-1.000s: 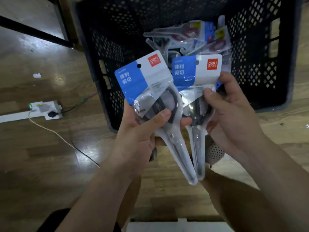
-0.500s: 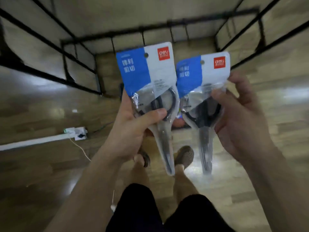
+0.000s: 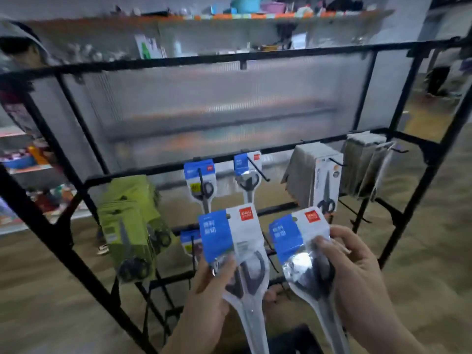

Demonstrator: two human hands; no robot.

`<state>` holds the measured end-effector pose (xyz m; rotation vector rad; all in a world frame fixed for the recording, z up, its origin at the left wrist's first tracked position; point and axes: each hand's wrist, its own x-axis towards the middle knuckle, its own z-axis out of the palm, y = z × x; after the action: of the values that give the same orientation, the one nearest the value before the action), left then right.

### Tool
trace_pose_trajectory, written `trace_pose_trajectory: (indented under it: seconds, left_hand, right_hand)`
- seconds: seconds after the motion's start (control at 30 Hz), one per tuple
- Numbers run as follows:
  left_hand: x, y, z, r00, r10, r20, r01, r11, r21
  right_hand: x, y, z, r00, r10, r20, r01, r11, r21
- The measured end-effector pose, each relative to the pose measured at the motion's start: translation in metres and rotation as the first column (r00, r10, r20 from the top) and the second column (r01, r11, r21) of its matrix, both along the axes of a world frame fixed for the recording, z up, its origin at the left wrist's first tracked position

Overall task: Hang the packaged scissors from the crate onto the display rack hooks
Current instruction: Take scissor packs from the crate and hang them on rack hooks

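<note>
View lifted from floor (image 3: 434, 264) to display rack (image 3: 281, 55); left hand (image 3: 207, 297), right hand (image 3: 357, 284) each grip scissors packs (image 3: 231, 238).

You can read "deli" in white on the red square logo of the blue-and-white plastic scissors pack (image 3: 229, 233) in your left hand (image 3: 207, 297) and on the matching blue-and-white pack (image 3: 298, 236) in your right hand (image 3: 357, 277); the white characters on their blue panels are too blurred to read

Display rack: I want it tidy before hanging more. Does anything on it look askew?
Yes. The green packs at the left hang fanned and tilted, unlike the blue pack hanging straight beside them. Blur hides finer detail.
</note>
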<state>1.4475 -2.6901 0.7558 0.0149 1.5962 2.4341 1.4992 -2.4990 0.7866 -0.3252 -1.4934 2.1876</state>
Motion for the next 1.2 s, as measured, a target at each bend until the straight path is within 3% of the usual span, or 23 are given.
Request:
trace_pose_trajectory:
  seconds: [0.17, 0.27, 0.43, 0.53, 0.6, 0.67, 0.73, 0.83, 0.97, 1.2]
  left_hand:
    - [0.017, -0.003, 0.023, 0.998, -0.037, -0.045, 0.044, 0.987, 0.153]
    - [0.017, 0.009, 0.018, 0.990, 0.107, -0.089, -0.102, 0.993, 0.057]
    - [0.017, 0.025, 0.037, 0.952, 0.184, -0.244, -0.226, 0.961, -0.157]
    - [0.015, 0.039, 0.042, 0.928, 0.100, -0.358, -0.209, 0.936, -0.282]
    - [0.017, 0.057, 0.050, 0.920, 0.157, -0.359, -0.265, 0.923, -0.277]
    - [0.021, 0.079, 0.059, 0.874, 0.319, -0.367, -0.423, 0.871, -0.249]
    - [0.015, 0.094, 0.062, 0.822, 0.427, -0.377, -0.536, 0.804, -0.259]
    - [0.018, 0.113, 0.055, 0.813, 0.451, -0.367, -0.571, 0.738, -0.359]
    - [0.022, 0.124, 0.063, 0.817, 0.437, -0.376, -0.568, 0.726, -0.387]
    - [-0.009, 0.112, 0.052, 0.854, 0.375, -0.361, -0.499, 0.786, -0.365]
  right_hand:
    - [0.006, 0.001, 0.010, 0.998, 0.058, 0.002, -0.058, 0.997, 0.057]
    - [0.003, 0.009, 0.016, 0.997, 0.074, -0.025, -0.072, 0.995, 0.067]
    - [-0.020, 0.041, 0.018, 0.977, 0.206, -0.059, -0.201, 0.976, 0.078]
    - [-0.038, 0.068, 0.009, 0.946, 0.321, -0.036, -0.315, 0.941, 0.122]
    - [-0.052, 0.081, 0.006, 0.907, 0.420, -0.022, -0.415, 0.902, 0.118]
    - [-0.061, 0.092, 0.010, 0.862, 0.505, -0.037, -0.501, 0.861, 0.090]
    - [-0.075, 0.103, 0.007, 0.879, 0.474, -0.047, -0.469, 0.878, 0.096]
    - [-0.079, 0.113, -0.007, 0.905, 0.426, 0.003, -0.425, 0.903, 0.062]
    - [-0.078, 0.124, -0.012, 0.880, 0.476, 0.002, -0.475, 0.879, 0.044]
    - [-0.104, 0.110, -0.024, 0.915, 0.400, 0.055, -0.403, 0.910, 0.092]
